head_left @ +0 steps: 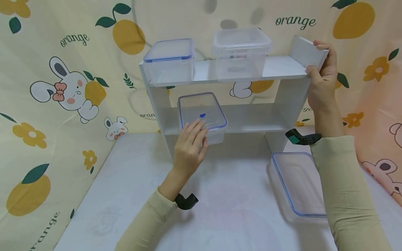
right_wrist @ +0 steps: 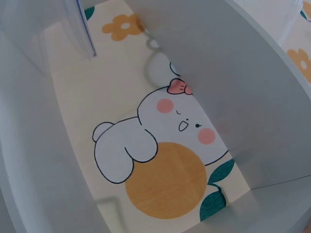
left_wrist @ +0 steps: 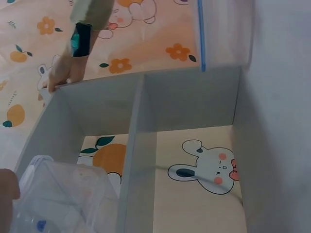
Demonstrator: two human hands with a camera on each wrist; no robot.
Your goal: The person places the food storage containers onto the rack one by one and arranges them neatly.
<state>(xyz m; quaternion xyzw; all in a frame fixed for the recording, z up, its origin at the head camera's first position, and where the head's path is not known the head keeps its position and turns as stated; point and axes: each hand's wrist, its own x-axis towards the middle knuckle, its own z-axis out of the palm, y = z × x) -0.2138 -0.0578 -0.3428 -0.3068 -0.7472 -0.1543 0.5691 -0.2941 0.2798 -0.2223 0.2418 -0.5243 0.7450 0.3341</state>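
A clear lidded plastic container (head_left: 216,134) with a blue seal and a small blue mark sits in the left part of the middle level of a white shelf unit (head_left: 251,118), its front overhanging the shelf edge. My left hand (head_left: 188,150) rests extended fingers against its front and lid edge. In the left wrist view, a finger (left_wrist: 8,191) shows beside the container (left_wrist: 68,199). At the top right, my right hand (head_left: 325,80) grips the unit's upright side panel (head_left: 309,52), thumb in front and fingers behind; the right wrist view does not show this hand.
On the top shelf stand a blue-rimmed clear container (head_left: 169,66) at left and an all-clear container (head_left: 242,59) near the middle. A larger blue-rimmed container (head_left: 298,184) is on the white table (head_left: 232,216) at right, partly behind the right sleeve. A patterned cloth (head_left: 72,139) hangs behind.
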